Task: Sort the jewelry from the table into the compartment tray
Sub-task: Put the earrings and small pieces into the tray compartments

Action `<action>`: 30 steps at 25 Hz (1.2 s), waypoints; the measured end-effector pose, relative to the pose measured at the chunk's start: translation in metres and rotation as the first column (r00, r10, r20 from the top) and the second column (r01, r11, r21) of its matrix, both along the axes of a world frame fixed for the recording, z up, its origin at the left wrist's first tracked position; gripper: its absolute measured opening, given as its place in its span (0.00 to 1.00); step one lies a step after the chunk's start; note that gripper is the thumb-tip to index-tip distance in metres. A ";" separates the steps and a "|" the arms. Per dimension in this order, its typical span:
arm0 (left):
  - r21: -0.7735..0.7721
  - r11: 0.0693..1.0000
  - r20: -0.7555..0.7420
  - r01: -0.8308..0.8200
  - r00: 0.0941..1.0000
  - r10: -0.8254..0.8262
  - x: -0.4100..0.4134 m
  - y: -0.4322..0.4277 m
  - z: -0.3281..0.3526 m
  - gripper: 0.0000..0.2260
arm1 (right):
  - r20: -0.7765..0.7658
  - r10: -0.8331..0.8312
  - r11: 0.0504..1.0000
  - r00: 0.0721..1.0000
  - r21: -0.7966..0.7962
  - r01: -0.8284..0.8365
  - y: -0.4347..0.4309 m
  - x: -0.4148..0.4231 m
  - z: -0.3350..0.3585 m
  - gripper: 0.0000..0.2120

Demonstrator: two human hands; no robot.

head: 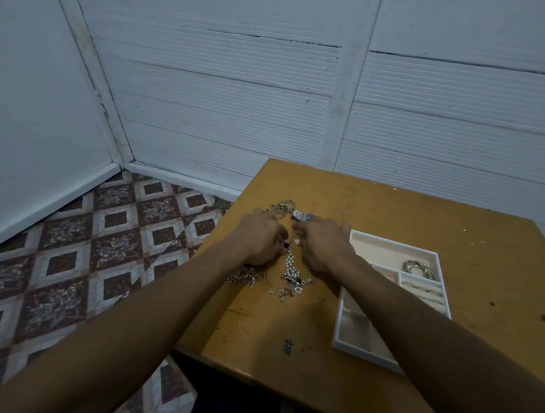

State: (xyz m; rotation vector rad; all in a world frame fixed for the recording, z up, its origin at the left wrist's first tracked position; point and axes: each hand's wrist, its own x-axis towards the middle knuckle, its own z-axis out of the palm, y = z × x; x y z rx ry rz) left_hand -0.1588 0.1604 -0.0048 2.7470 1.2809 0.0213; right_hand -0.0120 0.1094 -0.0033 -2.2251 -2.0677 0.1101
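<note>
Two bare hands are down on the jewelry pile at centre frame, on the scuffed ochre wooden worktop (pixel 390 205). Left hand (pixel 257 237) and right hand (pixel 324 247) are knuckles-up and nearly touching, fingers (pixel 298 227) curled down into the pile. Can't tell if either is pinching anything, since the backs of the hands hide the tips (left one sits right by a small dark-stone piece (pixel 285 245), contact unclear).

Pile contents:
- white pearl-bead strand (pixel 290 263), running down between the hands
- silver long-link chain (pixel 282 206), just above the left hand
- silver metal-band watch (pixel 303 216), above the right hand
- tangled silver curb chain (pixel 246 275), by the left wrist
- small clear-stone bits (pixel 283 291), at the pile's lower end

White compartment tray with pale pink lining (pixel 394 242) is right of centre, just beside the right hand. Silver bangles (pixel 418 269) are in its upper-right cell and silver rings (pixel 422 289) in the cell below. The rest is partly hidden by the right forearm.

Handling, my read:
- Everything looks light.
- Chains and pearls are limp and will snag each other, so pinch one end or the clasp and lift slowly to let it drain out of the tangle.
- Pearl threading is probably the fragile bit, so no yanking.
- The watch is stiff, so take it by the case.
- Small bits are slippery and need a fingertip pinch.
</note>
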 end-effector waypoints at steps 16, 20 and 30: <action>-0.168 0.986 0.198 0.020 0.980 0.014 0.003 0.002 0.007 0.07 | -0.089 -0.024 0.999 0.996 0.021 0.026 -0.002 0.007 0.002 0.08; -0.203 0.979 0.284 -0.006 0.957 0.064 -0.001 0.003 0.009 0.02 | -0.186 -0.018 0.999 0.982 0.025 0.023 -0.001 0.010 0.004 0.09; -0.120 0.992 0.316 -0.029 0.947 0.065 -0.008 0.002 0.014 0.05 | -0.297 0.000 0.994 0.955 0.104 0.033 -0.011 0.021 0.015 0.13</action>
